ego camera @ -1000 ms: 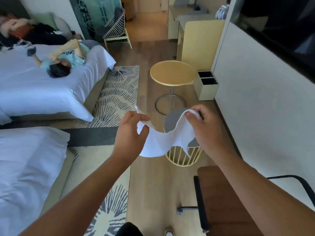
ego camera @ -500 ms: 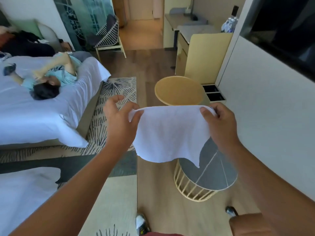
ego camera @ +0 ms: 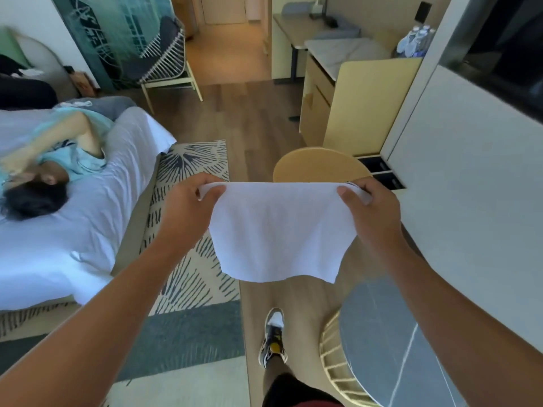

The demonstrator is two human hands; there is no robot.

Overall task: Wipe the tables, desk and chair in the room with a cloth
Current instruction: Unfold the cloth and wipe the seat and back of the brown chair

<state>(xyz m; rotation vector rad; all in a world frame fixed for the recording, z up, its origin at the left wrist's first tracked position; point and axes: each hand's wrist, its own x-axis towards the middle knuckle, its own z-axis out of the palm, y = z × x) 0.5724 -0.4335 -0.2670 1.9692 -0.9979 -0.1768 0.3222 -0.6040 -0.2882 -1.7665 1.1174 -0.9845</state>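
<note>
A white cloth (ego camera: 279, 230) hangs spread flat in front of me, held by its two top corners. My left hand (ego camera: 188, 210) pinches the left corner and my right hand (ego camera: 370, 212) pinches the right one. Behind the cloth stands a round yellow side table (ego camera: 320, 164), partly hidden by it. Lower right is a round grey-topped table (ego camera: 382, 342) with a slatted yellow base, under my right forearm. A desk (ego camera: 296, 36) sits at the far back, and a wire-framed chair (ego camera: 164, 60) with a dark cushion stands at the back left.
A bed (ego camera: 73, 230) with white sheets fills the left, with a person lying on it. A patterned rug (ego camera: 191, 259) lies beside it. A yellow cabinet (ego camera: 361, 98) and a white wall (ego camera: 470, 201) bound the right. My shoe (ego camera: 273, 336) is on the wooden floor.
The cloth went from bunched and drooping to stretched flat between both hands. I have walked forward: both round tables are closer and lower in view.
</note>
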